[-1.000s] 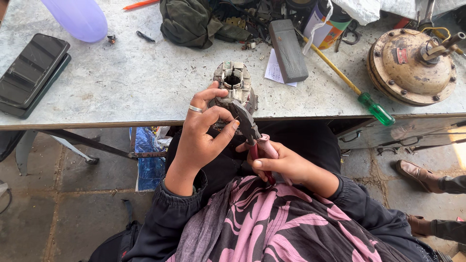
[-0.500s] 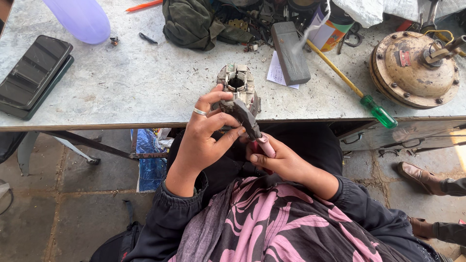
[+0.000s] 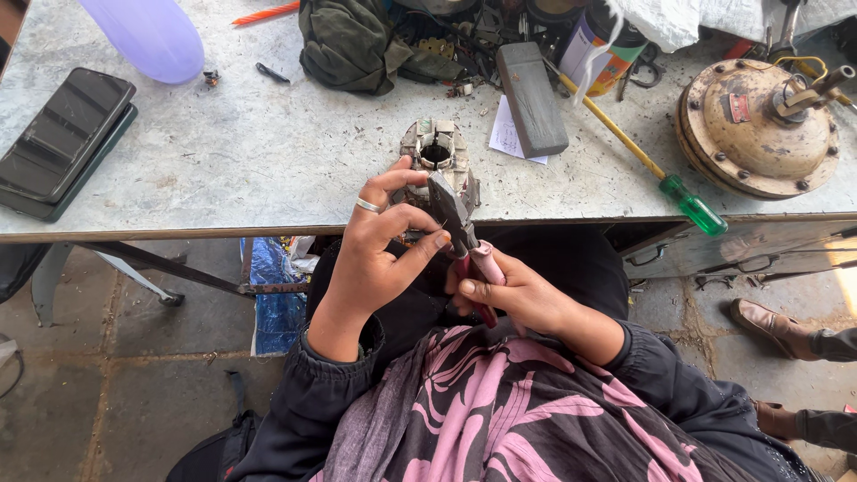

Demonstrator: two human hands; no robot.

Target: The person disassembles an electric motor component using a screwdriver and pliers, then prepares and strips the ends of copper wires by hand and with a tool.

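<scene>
Pliers [image 3: 453, 217] are pointing up-left at the metal part [image 3: 437, 156] sitting on the table edge [image 3: 178, 228], right hand [image 3: 513, 295] closing around the pink handles just below it, left hand [image 3: 384, 236] nearer, curling on the part's near side.

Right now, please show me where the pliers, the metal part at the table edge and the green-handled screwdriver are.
pliers [image 3: 453, 214], head view, on the dark metal head.
metal part [image 3: 436, 147], head view, on its top rim.
green-handled screwdriver [image 3: 694, 206], head view, on the green handle.
</scene>
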